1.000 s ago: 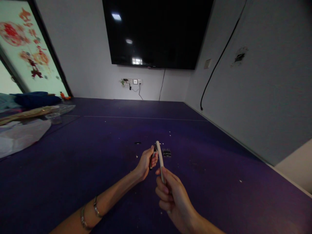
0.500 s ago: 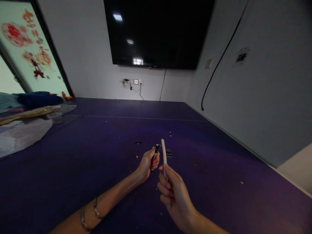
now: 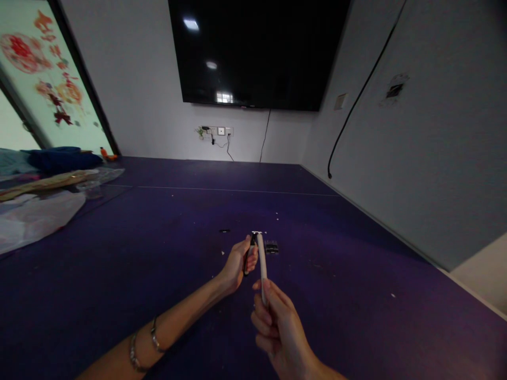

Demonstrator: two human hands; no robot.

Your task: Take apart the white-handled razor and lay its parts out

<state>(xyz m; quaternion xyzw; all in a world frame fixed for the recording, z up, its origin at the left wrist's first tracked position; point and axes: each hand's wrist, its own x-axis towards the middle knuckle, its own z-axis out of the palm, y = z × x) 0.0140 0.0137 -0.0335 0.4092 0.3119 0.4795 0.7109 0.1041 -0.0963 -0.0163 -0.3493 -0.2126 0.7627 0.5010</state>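
Note:
My left hand (image 3: pixel 236 266) is closed around a small black-and-silver hair trimmer (image 3: pixel 250 257), its T-shaped head pointing up and away from me. A slim cream-coloured stick with a rounded end (image 3: pixel 262 258) is pinched between the thumb and fingers of my right hand (image 3: pixel 280 324). The stick's far end is right beside the trimmer's head; whether they touch I cannot tell. Just right of the stick, a black comb-like piece (image 3: pixel 271 247) lies on the purple surface (image 3: pixel 158 232). A thin black strip (image 3: pixel 224 230) lies beyond my left hand.
Small white scraps, one (image 3: pixel 393 295) at right, dot the surface. Plastic bags (image 3: pixel 43 216) and dark blue cloth (image 3: pixel 63 160) are piled at left. A large television (image 3: pixel 261 53) hangs on the back wall above sockets (image 3: pixel 221 131). A black cable (image 3: pixel 356 100) dangles along the right wall.
My right hand has moved slightly left and down, bringing the stick's far end up to the trimmer's head. My left hand has hardly moved.

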